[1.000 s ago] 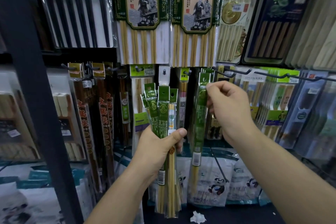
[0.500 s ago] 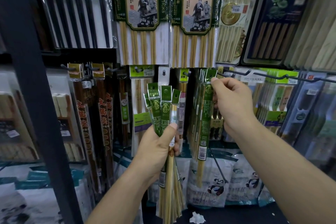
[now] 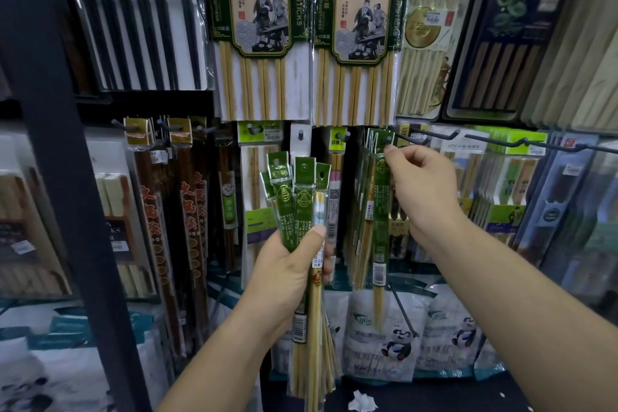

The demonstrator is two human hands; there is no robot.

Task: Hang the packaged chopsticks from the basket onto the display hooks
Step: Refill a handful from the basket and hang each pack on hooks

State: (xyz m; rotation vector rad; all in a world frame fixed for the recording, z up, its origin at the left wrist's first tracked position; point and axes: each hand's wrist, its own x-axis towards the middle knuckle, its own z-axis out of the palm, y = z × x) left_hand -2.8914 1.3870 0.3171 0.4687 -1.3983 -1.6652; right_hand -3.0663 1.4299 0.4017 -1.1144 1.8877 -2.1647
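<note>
With the left hand point(image 3: 291, 264), at lower centre of the frame, grips a bundle of chopstick packets point(image 3: 302, 201), fingers and thumb curled round its middle. Shows four green header cards fanned at the top. Stands near upright, long axis vertical, headers up, bamboo tips down. With the right hand point(image 3: 424, 191), right of centre, pinches one packet point(image 3: 381, 234) between thumb and forefinger just under its header, at the tip of a display hook point(image 3: 389, 140). Hangs vertical too, header up, tips down, in front of like packets point(image 3: 364, 184); cannot tell their number.
</note>
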